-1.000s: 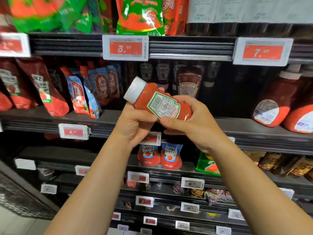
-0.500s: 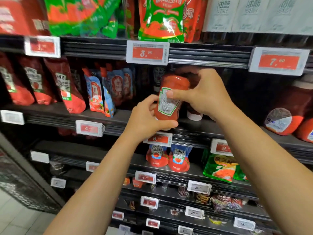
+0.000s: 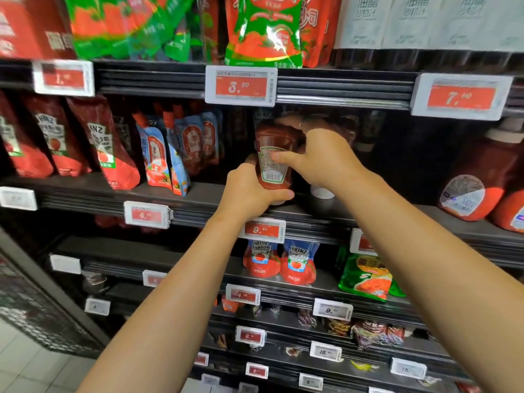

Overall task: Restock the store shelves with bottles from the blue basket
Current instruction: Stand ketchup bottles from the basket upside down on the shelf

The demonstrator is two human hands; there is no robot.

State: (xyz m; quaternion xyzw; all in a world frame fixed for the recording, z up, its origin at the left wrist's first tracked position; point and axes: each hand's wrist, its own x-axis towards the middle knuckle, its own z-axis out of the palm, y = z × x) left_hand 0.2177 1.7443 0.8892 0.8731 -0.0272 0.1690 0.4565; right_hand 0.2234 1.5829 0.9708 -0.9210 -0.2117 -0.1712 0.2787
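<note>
Ketchup bottle (image 3: 272, 157) cap-down at dark shelf (image 3: 198, 194) edge, both hands' fingers (image 3: 279, 195) wrapped round it, store aisle.

Bright, even store light — shelf recesses dark, pouches glary, edges blurred and bowed.

Both hands held a ketchup bottle (image 3: 272, 157) at the shelf (image 3: 198, 199).
The left hand (image 3: 249, 191) cupped its lower end; the right hand (image 3: 320, 157) gripped above, thumb across the label.
</note>
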